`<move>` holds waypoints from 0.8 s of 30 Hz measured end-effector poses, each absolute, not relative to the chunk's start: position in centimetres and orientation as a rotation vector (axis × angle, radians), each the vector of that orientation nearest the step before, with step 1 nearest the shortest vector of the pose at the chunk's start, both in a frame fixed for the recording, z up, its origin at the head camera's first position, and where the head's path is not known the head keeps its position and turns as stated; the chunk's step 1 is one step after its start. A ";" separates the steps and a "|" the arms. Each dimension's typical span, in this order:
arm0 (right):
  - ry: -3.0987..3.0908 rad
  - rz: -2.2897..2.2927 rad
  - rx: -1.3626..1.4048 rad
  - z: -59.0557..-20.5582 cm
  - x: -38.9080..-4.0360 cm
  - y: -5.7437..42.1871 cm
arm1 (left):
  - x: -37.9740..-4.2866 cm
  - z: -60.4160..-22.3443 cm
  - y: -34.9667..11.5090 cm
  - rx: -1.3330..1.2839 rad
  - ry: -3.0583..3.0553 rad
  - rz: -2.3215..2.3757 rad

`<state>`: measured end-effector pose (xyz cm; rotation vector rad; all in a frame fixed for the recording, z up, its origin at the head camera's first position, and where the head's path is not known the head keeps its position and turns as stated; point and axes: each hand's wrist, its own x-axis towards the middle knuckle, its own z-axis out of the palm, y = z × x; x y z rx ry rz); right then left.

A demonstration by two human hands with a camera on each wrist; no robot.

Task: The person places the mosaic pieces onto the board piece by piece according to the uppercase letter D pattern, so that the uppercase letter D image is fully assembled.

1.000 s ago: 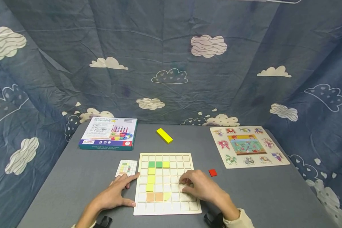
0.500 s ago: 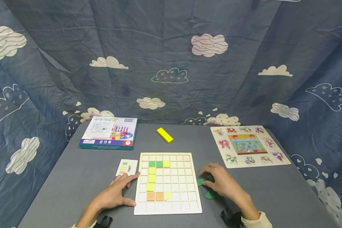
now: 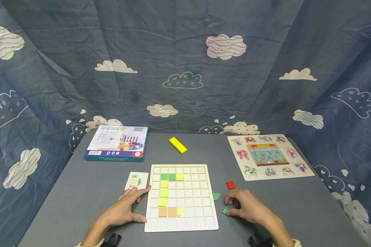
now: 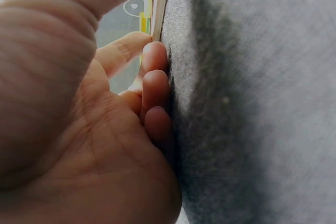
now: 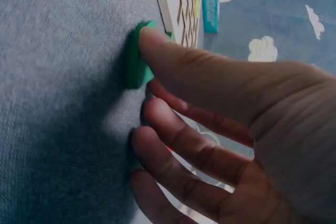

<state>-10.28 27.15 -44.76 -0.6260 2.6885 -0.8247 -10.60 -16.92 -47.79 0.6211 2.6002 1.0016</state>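
Note:
A wooden grid board (image 3: 201, 219) lies on the table, with green, yellow and orange tiles in some squares. My left hand (image 3: 123, 207) rests at its left edge, thumb and index finger spread and touching the rim. To the right of the board, my right hand (image 3: 248, 206) pinches a small green piece (image 5: 137, 66) between thumb and index finger, low at the table surface. Another green piece (image 3: 216, 196), with a rounded edge, lies against the board's right edge. A red square tile (image 3: 230, 185) lies just beyond the right hand.
A small pattern card (image 3: 137, 179) lies left of the board, partly behind the left hand. Farther back are a boxed bead set (image 3: 115, 144), a yellow block (image 3: 178, 145) and a sea-animal puzzle board (image 3: 239, 164). A cloud-printed cloth (image 3: 185, 51) hangs behind the table.
My right hand has moved from above the board's right side, past the green piece at its edge, to the nearer green piece farther right. The left hand stays put.

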 end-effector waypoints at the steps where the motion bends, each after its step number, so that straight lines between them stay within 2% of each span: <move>1: 2.678 -0.828 -0.634 -44.7 -10.2 27.1 | -10.6 -47.8 -16.9 0.623 2.602 0.999; 11: 2.695 -0.867 -0.695 -43.8 -11.2 25.1 | -10.5 -47.6 -16.9 0.627 2.601 1.004; 24: 2.660 -1.117 -0.800 -44.0 -13.9 19.2 | -10.6 -47.6 -16.9 0.620 2.603 0.995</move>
